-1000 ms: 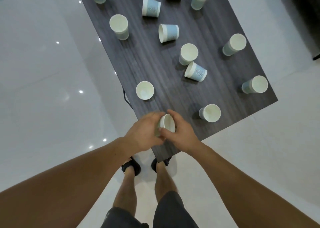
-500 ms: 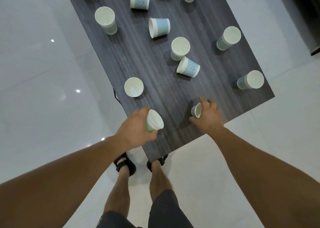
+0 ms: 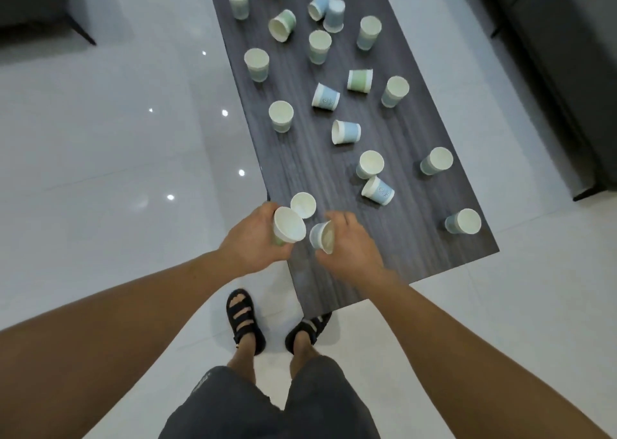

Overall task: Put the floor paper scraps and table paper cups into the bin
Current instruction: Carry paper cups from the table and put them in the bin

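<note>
Your left hand (image 3: 252,243) grips a green cup (image 3: 288,226) over the near corner of the table (image 3: 417,248), its mouth tilted up toward you. Just right of it, your right hand (image 3: 350,246) holds a blue cup (image 3: 321,238) on its side above the tabletop. Many more cups (image 3: 346,132) sit scattered beyond.

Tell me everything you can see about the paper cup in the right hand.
The pale blue paper cup has a white rim and whitish inside, and looks empty. It is tipped sideways, mouth toward the camera. The right hand grips it above the dark wood-grain table, close beside the green paper cup in the left hand.
</note>
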